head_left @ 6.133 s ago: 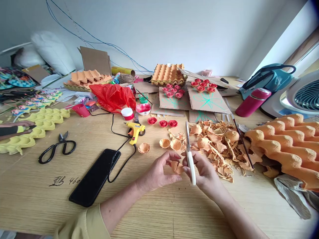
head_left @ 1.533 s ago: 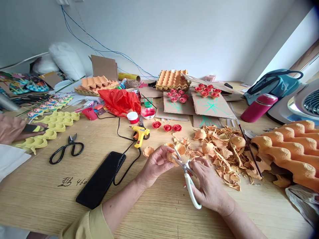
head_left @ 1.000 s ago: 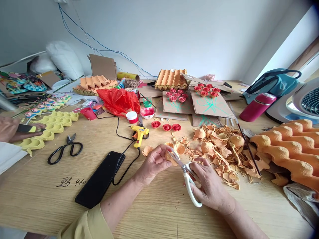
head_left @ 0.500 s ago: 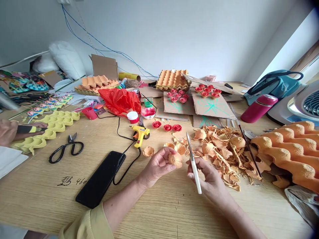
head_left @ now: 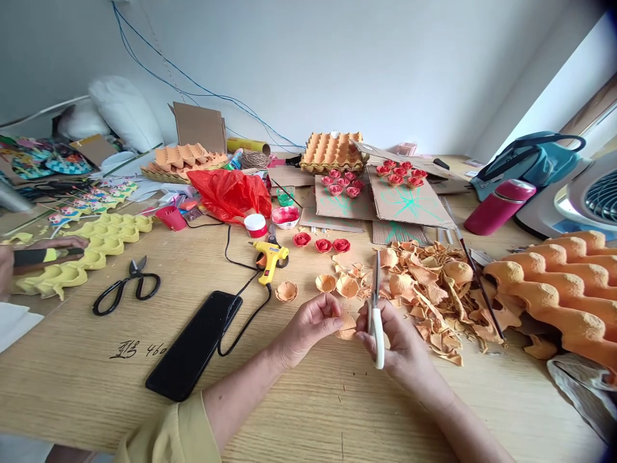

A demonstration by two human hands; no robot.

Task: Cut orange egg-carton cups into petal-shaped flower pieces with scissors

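Observation:
My left hand (head_left: pixel 308 325) pinches a small orange egg-carton cup (head_left: pixel 346 325) just above the wooden table (head_left: pixel 299 411). My right hand (head_left: pixel 400 341) is closed round white-handled scissors (head_left: pixel 375 308), blades together and pointing up and away, and its fingertips also touch the cup. Several cut orange cups (head_left: pixel 337 283) lie just beyond my hands. A heap of orange carton scraps (head_left: pixel 429 289) spreads to the right of them. Three red paper roses (head_left: pixel 321 244) sit farther back.
A black phone (head_left: pixel 195 344), a yellow glue gun (head_left: pixel 270 256) with its cord and black scissors (head_left: pixel 126 292) lie to the left. An orange egg tray (head_left: pixel 563 289) is at right. Another person's hand (head_left: pixel 43 254) works on a yellow egg tray (head_left: pixel 101 241) at far left.
The scissors were cutting into the cup, then came away and turned upright with blades together. Both hands have since lowered toward the table, and my right fingertips now touch the cup.

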